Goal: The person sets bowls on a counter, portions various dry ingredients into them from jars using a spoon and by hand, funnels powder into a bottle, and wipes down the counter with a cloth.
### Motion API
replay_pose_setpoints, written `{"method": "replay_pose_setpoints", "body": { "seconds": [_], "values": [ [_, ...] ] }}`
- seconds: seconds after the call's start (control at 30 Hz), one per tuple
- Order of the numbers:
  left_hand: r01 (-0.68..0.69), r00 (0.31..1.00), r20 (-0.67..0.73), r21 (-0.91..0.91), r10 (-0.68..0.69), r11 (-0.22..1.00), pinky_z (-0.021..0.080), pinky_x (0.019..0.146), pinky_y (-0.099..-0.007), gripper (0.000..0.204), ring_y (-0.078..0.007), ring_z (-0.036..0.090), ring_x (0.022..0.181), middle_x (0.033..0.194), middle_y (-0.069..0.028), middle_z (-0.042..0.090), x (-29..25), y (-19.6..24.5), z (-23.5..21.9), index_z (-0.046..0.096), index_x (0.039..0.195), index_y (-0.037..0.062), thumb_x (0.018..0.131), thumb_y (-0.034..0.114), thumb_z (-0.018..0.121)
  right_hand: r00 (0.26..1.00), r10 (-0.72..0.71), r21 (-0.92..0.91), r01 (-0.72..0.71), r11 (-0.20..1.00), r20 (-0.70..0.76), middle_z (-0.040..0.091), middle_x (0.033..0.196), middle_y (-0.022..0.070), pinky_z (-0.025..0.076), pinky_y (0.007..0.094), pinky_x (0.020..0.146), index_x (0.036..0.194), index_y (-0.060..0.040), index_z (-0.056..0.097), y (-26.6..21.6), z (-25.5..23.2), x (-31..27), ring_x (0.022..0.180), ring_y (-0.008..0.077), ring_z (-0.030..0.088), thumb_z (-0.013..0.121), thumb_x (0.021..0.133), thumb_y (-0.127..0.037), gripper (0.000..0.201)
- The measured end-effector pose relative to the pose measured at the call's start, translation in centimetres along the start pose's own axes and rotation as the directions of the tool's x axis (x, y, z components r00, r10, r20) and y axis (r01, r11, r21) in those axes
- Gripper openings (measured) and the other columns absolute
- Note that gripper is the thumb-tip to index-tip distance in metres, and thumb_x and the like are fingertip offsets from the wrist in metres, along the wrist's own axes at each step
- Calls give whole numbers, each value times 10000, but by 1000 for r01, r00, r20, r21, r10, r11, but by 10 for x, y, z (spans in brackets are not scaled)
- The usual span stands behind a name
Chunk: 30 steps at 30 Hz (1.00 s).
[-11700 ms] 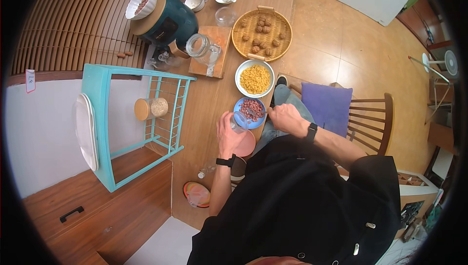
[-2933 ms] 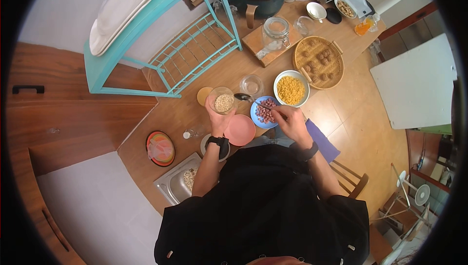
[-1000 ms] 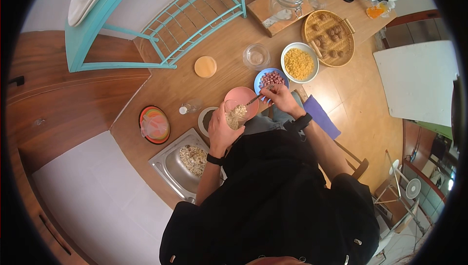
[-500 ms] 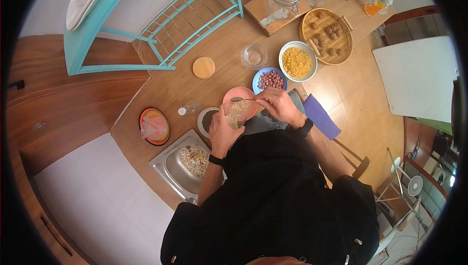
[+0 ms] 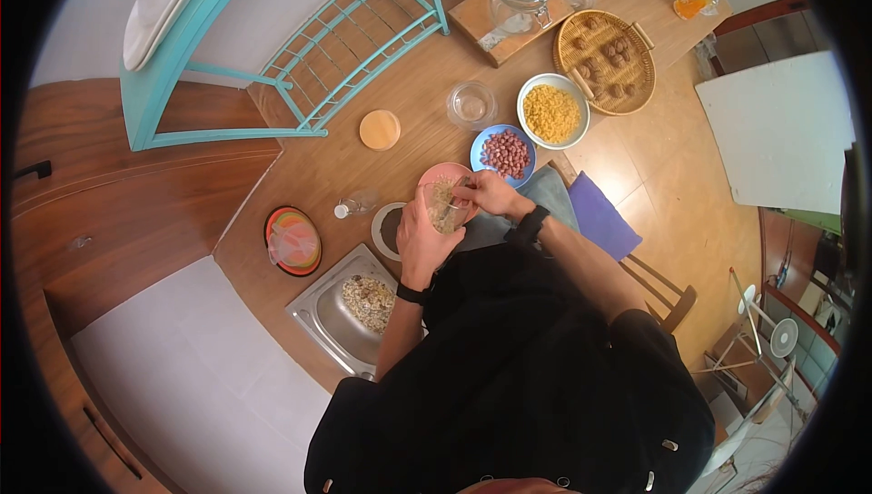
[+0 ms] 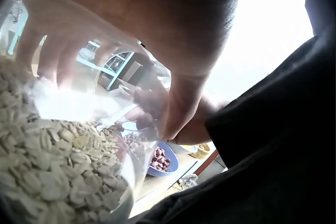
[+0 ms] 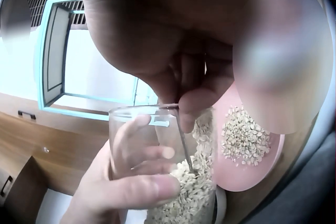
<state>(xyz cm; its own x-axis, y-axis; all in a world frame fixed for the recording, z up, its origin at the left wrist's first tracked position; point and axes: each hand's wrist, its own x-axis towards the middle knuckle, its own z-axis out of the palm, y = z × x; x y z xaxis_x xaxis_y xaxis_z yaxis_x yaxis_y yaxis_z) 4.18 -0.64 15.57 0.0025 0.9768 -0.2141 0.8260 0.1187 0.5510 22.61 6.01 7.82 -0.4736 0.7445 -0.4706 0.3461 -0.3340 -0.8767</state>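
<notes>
My left hand (image 5: 425,238) grips a clear glass jar (image 7: 126,129) of oats (image 6: 63,171), its fingers wrapped round the side. In the right wrist view the jar leans, with its mouth up. My right hand (image 5: 495,196) pinches a spoon (image 7: 184,145) by its handle; the spoon's lower end is inside the jar, in the oats. A pink plate (image 7: 236,179) with a heap of oats (image 7: 244,137) lies beneath and beside the jar. Beside that plate, a blue plate (image 5: 480,137) holds reddish-brown pieces.
A white bowl (image 5: 581,135) of yellow pieces, a round basket (image 5: 647,85) of walnuts, an empty glass bowl (image 5: 471,105) and a wooden lid (image 5: 380,130) stand beyond. A small bottle (image 5: 352,207), colourful plate (image 5: 293,240) and sink (image 5: 318,317) are at left; a turquoise rack (image 5: 236,133) stands behind.
Earlier the jar was over the table beside the wooden lid; it is now over the pink plate. The spoon, lately above the jar's mouth, has gone down into it.
</notes>
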Motion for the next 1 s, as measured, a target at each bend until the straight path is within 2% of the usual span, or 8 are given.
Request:
{"method": "replay_pose_setpoints", "body": {
  "seconds": [0.07, 0.23, 0.37, 0.57, 0.67, 0.73, 0.87, 1.0],
  "values": [
    [-3, 1000, 5, 4, 3, 1000, 503, 894, -485, 1075, -424, 595, 1079, 1175, -245, 576, -2, -1, 1, 323, 1480, 67, 588, 279, 884, 1000, 16, 30, -16, 999, 0, 706, 729, 71, 529, 292, 640, 939, 28, 731, 3, -2, -1, 685, 97, 643, 671, 950, -271, 306],
    [-2, 1000, 3, 2, 2, 1000, 502, 897, -486, 1072, -422, 589, 1093, 1180, -245, 575, -4, -11, 5, 323, 1476, 69, 587, 276, 885, 995, 98, 283, -98, 954, 13, 720, 842, 53, 523, 263, 657, 955, 11, 727, 16, -15, -7, 742, 92, 636, 641, 975, -273, 297],
    [52, 998, 31, 9, -52, 999, 489, 931, -488, 1050, -419, 565, 1145, 1228, -245, 563, -4, -9, 0, 332, 1462, 61, 592, 266, 882, 992, 126, 310, -115, 944, -16, 714, 849, 41, 517, 252, 658, 958, -3, 722, 24, -30, -13, 740, 84, 624, 618, 990, -269, 288],
    [76, 995, 64, 11, -76, 997, 481, 950, -489, 1030, -417, 555, 1167, 1246, -248, 558, -6, -12, 0, 346, 1450, 55, 594, 260, 880, 983, 70, 342, -8, 940, -169, 707, 825, 30, 505, 264, 657, 932, -8, 719, 10, -50, -21, 723, 86, 611, 618, 988, -262, 278],
    [80, 995, 62, 25, -82, 996, 474, 953, -490, 1033, -413, 548, 1170, 1230, -242, 569, -8, -15, 1, 336, 1453, 65, 599, 262, 882, 974, -23, 256, 82, 963, -224, 714, 839, 42, 506, 274, 651, 946, -6, 720, -2, -56, -24, 713, 98, 611, 610, 994, -253, 275],
    [91, 993, 71, 32, -93, 995, 467, 958, -490, 1041, -408, 540, 1176, 1221, -236, 576, -8, -16, 2, 322, 1460, 72, 605, 268, 884, 950, -126, 16, 136, 991, -285, 711, 831, 80, 508, 295, 657, 974, 6, 716, -14, -58, -28, 709, 123, 617, 613, 989, -230, 258],
    [85, 993, 78, 12, -86, 996, 464, 963, -489, 1043, -405, 534, 1184, 1242, -232, 565, -9, -16, 0, 319, 1461, 73, 605, 266, 883, 944, -158, -63, 146, 987, -290, 691, 805, 123, 513, 315, 670, 999, 11, 713, -42, -58, -38, 702, 165, 625, 640, 964, -204, 229],
    [71, 996, 49, 18, -72, 997, 465, 953, -493, 1039, -407, 539, 1171, 1254, -230, 556, -10, -18, 5, 322, 1459, 75, 601, 253, 881, 898, -356, -152, 326, 933, -259, 687, 815, 171, 518, 354, 663, 989, 4, 720, -42, -49, -36, 713, 275, 657, 665, 937, -176, 195]
  ]
}}
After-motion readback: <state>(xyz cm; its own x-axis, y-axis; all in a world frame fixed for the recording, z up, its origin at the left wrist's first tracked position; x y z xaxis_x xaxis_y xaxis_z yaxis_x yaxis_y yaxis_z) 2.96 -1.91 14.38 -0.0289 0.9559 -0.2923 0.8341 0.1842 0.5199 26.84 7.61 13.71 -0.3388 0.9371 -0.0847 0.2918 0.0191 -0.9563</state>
